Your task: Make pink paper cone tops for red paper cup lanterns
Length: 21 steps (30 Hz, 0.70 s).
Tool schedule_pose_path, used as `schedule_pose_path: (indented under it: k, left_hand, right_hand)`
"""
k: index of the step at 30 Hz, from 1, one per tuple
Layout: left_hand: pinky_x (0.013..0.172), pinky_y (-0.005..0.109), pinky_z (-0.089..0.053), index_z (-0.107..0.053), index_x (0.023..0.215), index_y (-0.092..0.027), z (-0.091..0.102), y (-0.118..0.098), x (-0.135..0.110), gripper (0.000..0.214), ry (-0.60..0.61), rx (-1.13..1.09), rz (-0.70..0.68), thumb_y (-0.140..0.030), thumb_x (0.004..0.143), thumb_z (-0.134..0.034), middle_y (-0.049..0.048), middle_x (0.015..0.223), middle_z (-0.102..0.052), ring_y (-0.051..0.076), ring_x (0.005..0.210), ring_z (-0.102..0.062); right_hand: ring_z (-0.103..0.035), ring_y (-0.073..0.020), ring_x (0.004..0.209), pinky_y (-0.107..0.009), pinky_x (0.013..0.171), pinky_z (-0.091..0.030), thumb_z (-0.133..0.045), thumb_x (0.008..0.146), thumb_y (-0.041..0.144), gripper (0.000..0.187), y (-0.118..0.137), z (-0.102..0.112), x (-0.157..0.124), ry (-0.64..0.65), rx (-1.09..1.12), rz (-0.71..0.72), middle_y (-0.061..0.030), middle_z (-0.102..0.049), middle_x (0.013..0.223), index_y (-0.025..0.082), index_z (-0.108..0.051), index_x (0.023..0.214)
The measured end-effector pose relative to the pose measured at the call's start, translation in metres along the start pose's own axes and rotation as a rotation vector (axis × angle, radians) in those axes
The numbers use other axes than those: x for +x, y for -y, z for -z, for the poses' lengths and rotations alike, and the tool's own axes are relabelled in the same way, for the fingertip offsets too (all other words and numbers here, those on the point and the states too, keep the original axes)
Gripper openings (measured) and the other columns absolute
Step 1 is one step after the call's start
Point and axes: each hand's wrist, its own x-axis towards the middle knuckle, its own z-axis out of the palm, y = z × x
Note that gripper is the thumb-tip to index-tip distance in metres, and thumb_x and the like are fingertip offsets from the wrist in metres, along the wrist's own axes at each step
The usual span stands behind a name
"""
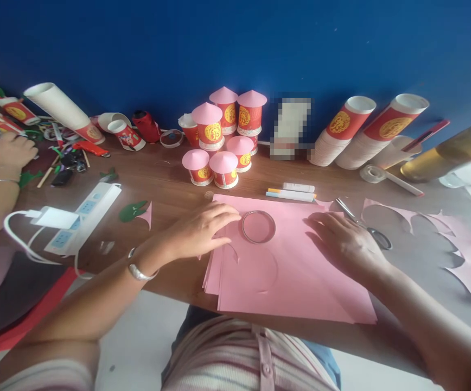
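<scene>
A stack of pink paper sheets (304,271) lies in front of me on the wooden table. On it rests a thin round ring (259,242), with a faint curved line on the paper below it. My left hand (205,231) is at the stack's left edge, thumb and fingers apart, fingertips close to the ring but not holding it. My right hand (347,241) lies palm down on the right part of the paper, fingers stretched out. Just beyond it are the scissors (376,233), partly hidden by the hand. Several markers (291,194) lie at the paper's far edge.
Red paper cups with pink cone roofs (212,132) stand near the blue wall. Cup stacks (382,130) and a tape roll (373,174) are at right, pink offcuts (459,233) nearer. A power strip (84,217) lies left, beside another person's hand (11,155).
</scene>
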Motion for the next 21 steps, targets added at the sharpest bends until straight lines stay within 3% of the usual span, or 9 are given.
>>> schedule_pose_path:
  k: [5,9,13,17,21]
  left_hand:
    - [0.089,0.034,-0.06,-0.065,0.122,-0.019,-0.004,-0.014,-0.011,0.027,-0.12,0.118,-0.023,-0.021,0.095,-0.066,0.007,0.12,-0.07,0.022,0.11,-0.068]
    - [0.093,0.035,-0.061,-0.066,0.118,-0.017,-0.008,-0.028,-0.002,0.021,-0.219,0.164,-0.118,-0.021,0.098,-0.061,0.0079,0.115,-0.073,0.021,0.105,-0.071]
    - [0.105,0.042,-0.058,-0.059,0.131,-0.012,-0.021,-0.039,0.019,0.037,-0.263,0.238,-0.157,-0.029,0.099,-0.062,0.0158,0.131,-0.07,0.027,0.121,-0.068]
    - [0.115,0.051,-0.05,-0.046,0.145,-0.003,-0.042,-0.05,0.031,0.061,-0.201,0.305,-0.18,-0.037,0.097,-0.063,0.0275,0.153,-0.051,0.037,0.142,-0.052]
    - [0.116,0.05,-0.051,-0.046,0.145,0.001,-0.054,-0.068,0.03,0.058,-0.181,0.285,-0.222,-0.032,0.099,-0.059,0.0284,0.153,-0.05,0.036,0.143,-0.051]
  right_hand:
    - [-0.069,-0.0264,0.092,-0.038,0.072,-0.049,-0.054,0.102,0.027,0.025,-0.029,0.025,-0.021,0.036,-0.1,-0.162,-0.0095,-0.073,0.114,0.022,-0.066,0.124]
    - [-0.069,-0.0294,0.093,-0.041,0.076,-0.05,-0.048,0.104,0.032,0.028,-0.034,0.036,-0.026,0.094,-0.13,-0.256,-0.0105,-0.073,0.111,0.022,-0.068,0.12]
    - [-0.07,-0.0249,0.089,-0.038,0.074,-0.051,-0.051,0.103,0.027,0.026,-0.023,0.04,-0.013,0.039,-0.079,-0.186,-0.0088,-0.075,0.112,0.023,-0.067,0.122]
    - [-0.069,-0.0205,0.083,-0.033,0.067,-0.047,-0.055,0.101,0.022,0.021,-0.015,0.041,0.006,-0.01,-0.063,-0.123,-0.0066,-0.076,0.105,0.023,-0.069,0.116]
    - [-0.065,-0.0176,0.078,-0.029,0.056,-0.038,-0.052,0.102,0.021,0.021,-0.018,0.03,0.028,0.019,-0.07,-0.088,-0.0062,-0.074,0.095,0.02,-0.072,0.104]
